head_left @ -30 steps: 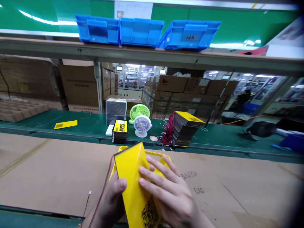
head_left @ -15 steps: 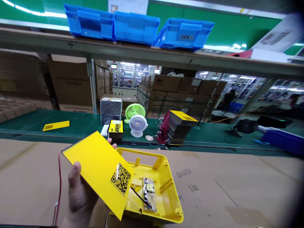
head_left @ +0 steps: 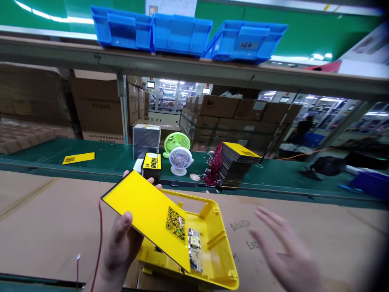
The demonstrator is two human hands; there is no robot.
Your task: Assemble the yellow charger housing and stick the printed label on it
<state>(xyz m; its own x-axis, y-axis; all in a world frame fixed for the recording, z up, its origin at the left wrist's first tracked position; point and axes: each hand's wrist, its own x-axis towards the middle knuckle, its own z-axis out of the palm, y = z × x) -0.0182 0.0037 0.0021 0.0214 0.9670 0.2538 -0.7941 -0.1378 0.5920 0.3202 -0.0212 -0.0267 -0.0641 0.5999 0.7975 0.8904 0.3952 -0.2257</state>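
Step in hand, as judged: handling the panel [head_left: 146, 215], tilted over the open case [head_left: 217, 247]. Left hand [head_left: 123, 243] pinches it between thumb and fingers; right hand [head_left: 287, 249], blurred, is spread, empty, clear of the case. Next move appears to call for a steady grip, wire [head_left: 101, 231] kept free.

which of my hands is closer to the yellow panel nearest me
Left. Your left hand is holding the yellow panel toward its left end. Your right hand is apart from it, off to the right, past the yellow case.
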